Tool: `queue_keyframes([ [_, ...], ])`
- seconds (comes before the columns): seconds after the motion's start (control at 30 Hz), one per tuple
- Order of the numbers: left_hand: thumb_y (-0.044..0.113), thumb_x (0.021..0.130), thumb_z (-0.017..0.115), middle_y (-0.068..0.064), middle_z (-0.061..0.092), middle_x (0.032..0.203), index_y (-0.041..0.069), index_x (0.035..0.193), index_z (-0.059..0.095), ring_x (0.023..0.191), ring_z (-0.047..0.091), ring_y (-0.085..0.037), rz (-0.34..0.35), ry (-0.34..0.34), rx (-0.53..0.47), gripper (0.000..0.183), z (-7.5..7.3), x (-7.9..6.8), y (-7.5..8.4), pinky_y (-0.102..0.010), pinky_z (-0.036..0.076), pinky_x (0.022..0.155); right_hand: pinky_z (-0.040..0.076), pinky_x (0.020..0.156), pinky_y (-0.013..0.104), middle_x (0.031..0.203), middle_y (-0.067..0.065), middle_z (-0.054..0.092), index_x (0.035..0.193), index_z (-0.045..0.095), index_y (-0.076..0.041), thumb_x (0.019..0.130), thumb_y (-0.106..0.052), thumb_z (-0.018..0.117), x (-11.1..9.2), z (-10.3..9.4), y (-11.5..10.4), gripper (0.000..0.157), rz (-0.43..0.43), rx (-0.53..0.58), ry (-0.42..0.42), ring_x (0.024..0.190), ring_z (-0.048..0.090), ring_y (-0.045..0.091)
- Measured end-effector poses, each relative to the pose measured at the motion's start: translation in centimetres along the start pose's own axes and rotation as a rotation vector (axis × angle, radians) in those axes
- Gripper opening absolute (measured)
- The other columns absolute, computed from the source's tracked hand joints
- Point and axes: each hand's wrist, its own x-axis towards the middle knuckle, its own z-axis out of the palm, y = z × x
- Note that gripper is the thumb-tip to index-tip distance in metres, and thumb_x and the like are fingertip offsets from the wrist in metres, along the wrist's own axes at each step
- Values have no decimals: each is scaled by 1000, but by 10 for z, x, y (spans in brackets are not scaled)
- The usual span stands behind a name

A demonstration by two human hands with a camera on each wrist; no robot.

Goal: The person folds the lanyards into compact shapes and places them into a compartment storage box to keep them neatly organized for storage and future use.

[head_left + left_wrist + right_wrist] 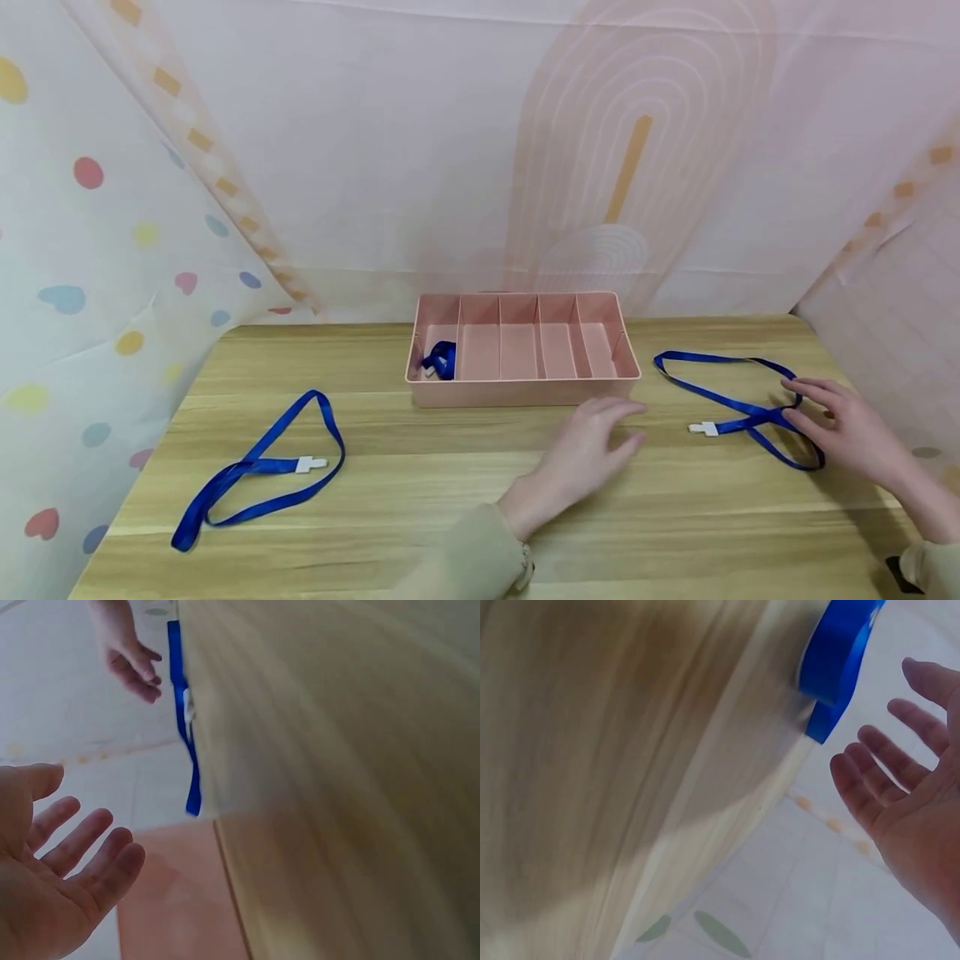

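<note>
A blue lanyard with a white plastic clip [703, 428] lies in crossed loops at the table's right. Over its right side hovers my right hand [851, 429], fingers extended and relaxed; the right wrist view shows a gap between this hand [911, 769] and the blue strap [831, 667]. My left hand [581, 450] is held above the table in front of the pink box, holding nothing, its fingers loosely spread. Another blue lanyard [273, 500] lies looped at the left. A bundled blue lanyard [444, 360] sits in the pink box's leftmost compartment.
The pink divided box [525, 392] stands at the back middle of the wooden table [390, 533], its other compartments bare. Patterned cloth [375, 167] hangs behind and at both sides. A small black object [900, 575] shows by the right sleeve.
</note>
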Motion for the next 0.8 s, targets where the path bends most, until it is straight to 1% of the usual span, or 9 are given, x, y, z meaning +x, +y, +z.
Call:
queue_keyframes([
  [0.1, 33, 93, 59, 7, 62, 131, 25, 127, 59, 124, 57, -11, -23, -46, 1, 35, 14, 10, 6, -28, 45, 107, 45, 63, 14, 121, 30, 55, 121, 60, 5, 89, -18, 67, -1, 0, 6, 40, -20, -17, 7, 96, 56, 46],
  [0.17, 33, 93, 60, 8, 61, 132, 26, 128, 59, 124, 57, -11, -35, -72, 3, 36, 22, 16, 10, -27, 45, 107, 40, 64, 8, 121, 28, 56, 120, 60, 4, 88, -17, 68, -2, 0, 9, 39, -37, -28, 20, 95, 57, 43],
  [0.3, 34, 93, 60, 12, 60, 132, 29, 128, 58, 125, 56, -9, -56, -110, 5, 36, 37, 29, 18, -25, 45, 106, 33, 68, 0, 120, 24, 58, 118, 63, 2, 86, -16, 70, -2, 2, 14, 37, -72, -42, 52, 96, 55, 22],
  [0.4, 35, 93, 60, 14, 61, 131, 31, 128, 58, 125, 56, -6, -61, -123, 18, 35, 46, 39, 24, -22, 45, 105, 31, 71, -2, 121, 22, 59, 118, 63, -1, 85, -15, 70, -2, 2, 16, 36, -93, -34, 57, 98, 50, 16],
  [0.43, 36, 93, 60, 14, 61, 130, 31, 127, 59, 124, 56, -5, -58, -124, 24, 35, 49, 42, 25, -21, 45, 104, 31, 72, -2, 121, 22, 58, 118, 63, -1, 85, -15, 70, -1, 3, 17, 36, -95, -28, 52, 99, 50, 18],
  [0.53, 38, 92, 60, 16, 62, 128, 31, 126, 60, 122, 57, -3, -53, -131, 39, 34, 58, 50, 31, -19, 46, 102, 31, 72, -1, 122, 23, 58, 119, 63, -2, 85, -14, 70, 0, 3, 18, 36, -97, -18, 30, 101, 49, 29],
  [0.63, 40, 92, 61, 17, 63, 127, 33, 124, 61, 120, 58, -3, -52, -143, 66, 33, 66, 57, 36, -18, 47, 99, 35, 70, 3, 119, 23, 59, 117, 65, -3, 84, -14, 72, 2, 4, 19, 35, -101, -34, 5, 98, 53, 33],
  [0.7, 41, 91, 62, 17, 63, 126, 35, 124, 61, 118, 59, -4, -51, -154, 95, 33, 72, 61, 39, -19, 48, 96, 40, 66, 9, 114, 21, 62, 114, 67, -3, 81, -13, 74, 3, 5, 19, 35, -111, -57, -4, 93, 57, 27],
  [0.8, 40, 89, 64, 18, 63, 126, 37, 122, 61, 117, 59, -6, -55, -178, 148, 33, 79, 67, 41, -19, 49, 94, 42, 59, 17, 105, 17, 65, 110, 68, -4, 78, -12, 76, 4, 7, 19, 34, -113, -77, -36, 79, 56, 8],
])
